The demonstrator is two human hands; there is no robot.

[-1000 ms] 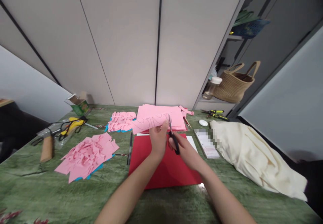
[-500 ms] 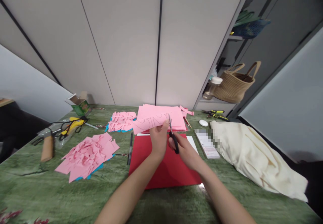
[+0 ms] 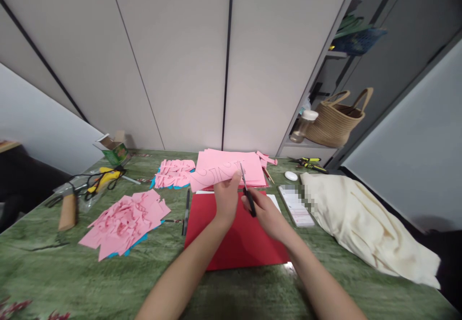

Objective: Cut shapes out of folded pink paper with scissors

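My left hand (image 3: pixel 228 197) pinches a pink paper strip (image 3: pixel 205 175) with curved pencil lines drawn on it, near the strip's right end. Black-handled scissors (image 3: pixel 249 199) are in my right hand (image 3: pixel 265 211), with their blades pointing up at that end of the strip. Behind the strip lies a stack of pink sheets (image 3: pixel 231 156). Red sheets (image 3: pixel 245 248) lie flat beneath both hands, with a white sheet edge showing at their upper right.
Left on the green table (image 3: pixel 126 286) are pink scraps (image 3: pixel 126 219), pink cutouts (image 3: pixel 175 173), a yellow glue gun (image 3: pixel 103 179) and a green box (image 3: pixel 115 154). Right are a phone (image 3: pixel 296 206), a white oval object (image 3: pixel 290 176), pliers (image 3: pixel 310 163) and cream cloth (image 3: pixel 361 219).
My right hand and the scissor handles have shifted very slightly upward. The strip and my left hand look almost unmoved.
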